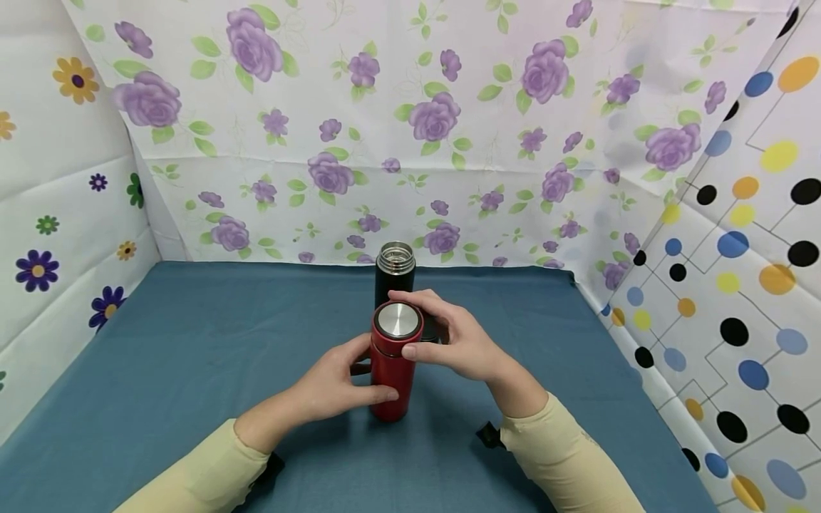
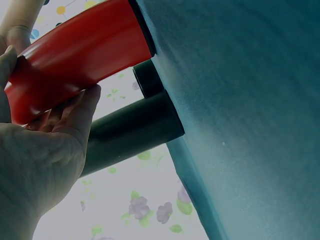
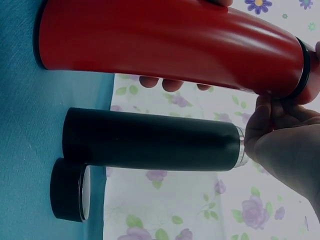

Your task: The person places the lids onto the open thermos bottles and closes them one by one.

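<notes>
A red thermos flask [image 1: 393, 381] stands upright on the table. Its lid [image 1: 398, 320], with a silver top, is in place. Around the flask's body, my left hand [image 1: 336, 381] holds with the thumb in front and fingers behind. My right hand [image 1: 465, 343] grips the lid from the right, thumb near the seam. Behind it stands a black thermos flask [image 3: 150, 140], its bare metal mouth [image 1: 395, 258] uncovered. A black lid [image 3: 67, 190] rests on the table beside the black flask, mostly hidden by my right hand in the head view.
A blue cloth [image 1: 192, 342] covers the table. Floral sheets [image 1: 385, 128] hang behind and on the left, and a dotted sheet [image 1: 737, 285] hangs on the right. Dark straps [image 1: 490, 434] show near both wrists.
</notes>
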Motion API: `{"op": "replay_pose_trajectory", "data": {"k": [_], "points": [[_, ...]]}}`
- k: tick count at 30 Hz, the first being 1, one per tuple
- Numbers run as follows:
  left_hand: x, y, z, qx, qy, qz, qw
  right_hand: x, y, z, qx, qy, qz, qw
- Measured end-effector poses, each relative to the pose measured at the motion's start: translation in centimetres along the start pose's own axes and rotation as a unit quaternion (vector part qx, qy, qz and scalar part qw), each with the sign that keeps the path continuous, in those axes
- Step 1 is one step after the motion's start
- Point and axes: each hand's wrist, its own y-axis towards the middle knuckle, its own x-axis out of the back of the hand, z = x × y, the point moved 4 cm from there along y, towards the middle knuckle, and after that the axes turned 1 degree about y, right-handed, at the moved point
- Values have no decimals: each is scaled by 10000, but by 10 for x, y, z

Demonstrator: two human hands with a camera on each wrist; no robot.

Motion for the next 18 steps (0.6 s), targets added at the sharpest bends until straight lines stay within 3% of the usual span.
{"op": "replay_pose_trajectory", "data": {"k": [18], "points": [[1,1,0,-65,35,9,10000,2,-2,1,-307,-849,-672,9936]]}}
